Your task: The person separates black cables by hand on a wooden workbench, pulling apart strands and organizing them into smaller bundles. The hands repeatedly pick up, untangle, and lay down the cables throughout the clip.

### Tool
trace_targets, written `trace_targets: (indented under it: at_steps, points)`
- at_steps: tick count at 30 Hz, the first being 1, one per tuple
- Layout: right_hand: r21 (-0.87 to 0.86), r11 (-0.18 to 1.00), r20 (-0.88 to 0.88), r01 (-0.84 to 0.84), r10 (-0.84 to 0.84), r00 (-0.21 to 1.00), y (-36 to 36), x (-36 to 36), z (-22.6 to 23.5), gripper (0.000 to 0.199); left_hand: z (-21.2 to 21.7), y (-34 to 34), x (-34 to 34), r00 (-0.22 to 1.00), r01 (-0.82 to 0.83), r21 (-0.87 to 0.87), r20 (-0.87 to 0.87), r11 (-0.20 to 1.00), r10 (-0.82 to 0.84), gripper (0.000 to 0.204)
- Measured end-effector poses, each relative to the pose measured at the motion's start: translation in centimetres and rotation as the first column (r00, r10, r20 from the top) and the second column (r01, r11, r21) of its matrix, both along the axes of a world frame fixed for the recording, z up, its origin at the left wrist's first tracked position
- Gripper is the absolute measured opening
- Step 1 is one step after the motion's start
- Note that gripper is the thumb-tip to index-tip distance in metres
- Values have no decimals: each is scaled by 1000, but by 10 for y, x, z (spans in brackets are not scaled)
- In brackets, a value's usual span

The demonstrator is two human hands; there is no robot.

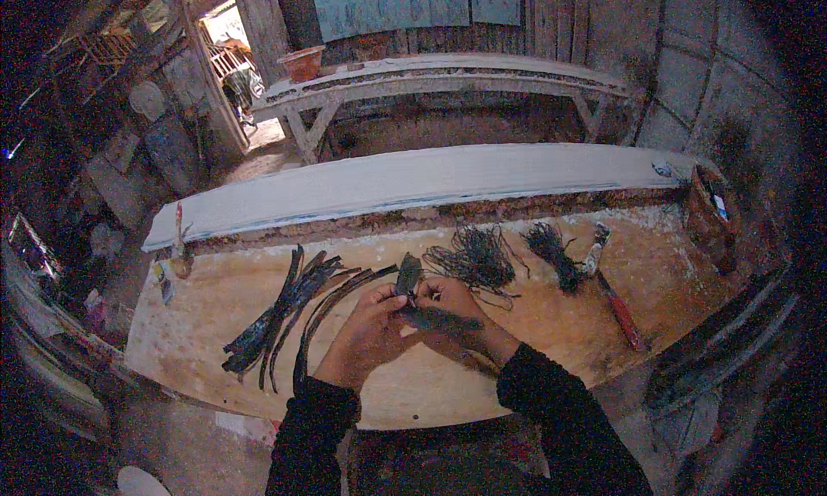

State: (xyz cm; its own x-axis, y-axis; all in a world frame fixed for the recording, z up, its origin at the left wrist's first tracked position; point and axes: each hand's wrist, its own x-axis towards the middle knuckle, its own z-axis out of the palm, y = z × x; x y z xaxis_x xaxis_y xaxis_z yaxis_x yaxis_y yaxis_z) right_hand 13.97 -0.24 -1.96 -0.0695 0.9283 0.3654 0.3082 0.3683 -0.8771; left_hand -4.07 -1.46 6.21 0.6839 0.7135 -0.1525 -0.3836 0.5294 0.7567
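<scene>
Over the middle of a wooden board [508, 367], my left hand [366, 328] and my right hand [457, 306] meet, fingers pinched together. Between them is a dark flat strip [408, 274], one end standing up above the fingertips. Another dark length hangs under my right hand, and how it joins the strip is hidden. Left of my hands lies a bundle of dark strips [280, 319], with a few curved strips [314, 324] beside my left wrist. Beyond my right hand is a loose tangle of dark cords [478, 259], then a smaller tied bundle of cords [556, 255].
A red-handled tool [622, 319] with a pale wrapped end lies at the right. A brown basket-like container [711, 207] stands at the board's right end. Behind runs a raised whitish plank [431, 177]. Further back, a long bench [482, 65] carries a clay-coloured pot [301, 63].
</scene>
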Motion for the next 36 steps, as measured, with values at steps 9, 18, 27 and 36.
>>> trace_targets:
  at_steps: [9, 18, 27, 36]
  points:
    - [15, 1000, -3, 26, -26, 1000, -13, 2, 8, 8, -33, 46, -50, 897, -257, 732, -63, 631, 438, 34]
    - [32, 979, 191, 203, -206, 960, 5, 1, -1, 20, -6, 34, -196, 578, -749, 210, 670, 628, 465, 21]
    - [-220, 960, 180, 171, -132, 975, 3, 7, 6, 14, 50, -4, -180, 676, -737, 367, 431, 568, 598, 20]
    - [-158, 957, -103, 244, -262, 959, 2, 1, 16, 20, -19, 53, -11, 874, -178, 472, -327, 864, 359, 14]
